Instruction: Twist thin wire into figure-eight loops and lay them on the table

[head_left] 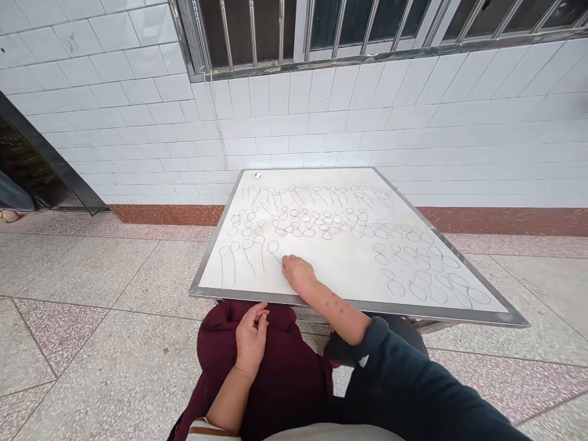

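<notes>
My right hand (298, 273) rests on the white board with its fingers pinched together. The tail of a thin dark looped strand (274, 246) runs into its fingertips; the exact grip is hidden. To the left stand several similar strands (248, 245), each a round loop with a long tail. Over my lap, just below the board's front edge, hangs my left hand (251, 337). Its fingers are loosely bent and apart, with nothing visible in them. Rows of figure-eight loops (294, 223) cross the middle of the board, and more overlap in a group (427, 275) at the right.
The white board (331, 269) has a grey metal rim and sits against a white tiled wall (294, 135). A small red-and-white object (258, 176) lies near its back left corner. Above is a barred window (340, 30). Maroon cloth (280, 367) covers the lap.
</notes>
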Demonstrator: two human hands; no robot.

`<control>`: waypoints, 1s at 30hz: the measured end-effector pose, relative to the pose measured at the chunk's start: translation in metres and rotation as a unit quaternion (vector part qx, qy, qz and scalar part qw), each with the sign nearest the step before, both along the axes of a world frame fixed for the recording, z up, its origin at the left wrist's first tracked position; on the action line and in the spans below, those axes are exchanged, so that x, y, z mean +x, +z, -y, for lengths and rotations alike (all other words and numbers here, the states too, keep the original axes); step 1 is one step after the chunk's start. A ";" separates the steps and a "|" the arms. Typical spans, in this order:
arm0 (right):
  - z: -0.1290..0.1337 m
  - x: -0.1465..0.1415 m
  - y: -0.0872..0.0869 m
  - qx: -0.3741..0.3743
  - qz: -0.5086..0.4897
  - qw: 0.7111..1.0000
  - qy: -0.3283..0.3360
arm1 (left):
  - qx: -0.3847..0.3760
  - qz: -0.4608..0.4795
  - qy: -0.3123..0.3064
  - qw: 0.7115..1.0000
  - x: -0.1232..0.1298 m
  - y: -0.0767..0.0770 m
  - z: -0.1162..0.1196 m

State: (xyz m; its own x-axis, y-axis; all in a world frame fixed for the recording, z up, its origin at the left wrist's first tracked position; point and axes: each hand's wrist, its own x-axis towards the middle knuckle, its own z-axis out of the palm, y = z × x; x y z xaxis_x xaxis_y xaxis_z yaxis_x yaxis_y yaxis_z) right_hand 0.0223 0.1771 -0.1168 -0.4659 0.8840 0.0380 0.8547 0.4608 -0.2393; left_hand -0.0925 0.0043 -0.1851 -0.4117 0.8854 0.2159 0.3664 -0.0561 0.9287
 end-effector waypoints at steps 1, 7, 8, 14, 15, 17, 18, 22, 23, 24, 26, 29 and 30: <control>-0.004 -0.003 0.000 -0.002 -0.006 1.000 -0.002 | 0.002 -0.007 -0.002 1.000 -0.001 -0.001 -0.002; -0.014 -0.015 -0.010 -0.003 -0.080 0.997 -0.015 | 0.013 -0.055 -0.021 0.998 -0.002 0.000 -0.008; -0.014 -0.014 -0.013 0.001 -0.099 0.995 -0.018 | 0.015 -0.062 -0.022 0.998 -0.001 0.000 -0.008; -0.003 0.008 -0.020 0.029 -0.236 0.971 -0.013 | 0.022 -0.124 -0.026 0.992 -0.004 0.008 -0.004; 0.004 0.015 -0.021 0.032 -0.258 0.966 -0.005 | 0.023 -0.141 -0.029 0.989 -0.008 0.012 -0.001; 0.026 0.031 -0.024 0.033 -0.291 0.956 0.021 | 0.019 -0.180 -0.043 0.982 -0.018 0.021 0.005; 0.041 0.039 -0.027 0.030 -0.303 0.952 0.041 | 0.014 -0.204 -0.054 0.977 -0.025 0.026 0.009; 0.106 0.069 -0.056 -0.032 -0.315 0.936 0.157 | -0.015 -0.303 -0.061 0.951 -0.049 0.036 0.023; 0.118 0.074 -0.063 -0.046 -0.312 0.935 0.161 | -0.024 -0.319 -0.056 0.946 -0.052 0.036 0.025; 0.126 0.076 -0.070 -0.061 -0.304 0.937 0.159 | -0.032 -0.332 -0.048 0.942 -0.054 0.035 0.026; 0.130 0.075 -0.080 -0.090 -0.276 0.946 0.146 | -0.049 -0.355 -0.033 0.933 -0.054 0.034 0.026; 0.118 0.062 -0.082 -0.128 -0.229 0.953 0.153 | -0.070 -0.382 -0.018 0.921 -0.047 0.038 0.032; 0.112 0.057 -0.080 -0.135 -0.222 0.952 0.159 | -0.085 -0.392 -0.016 0.916 -0.043 0.042 0.038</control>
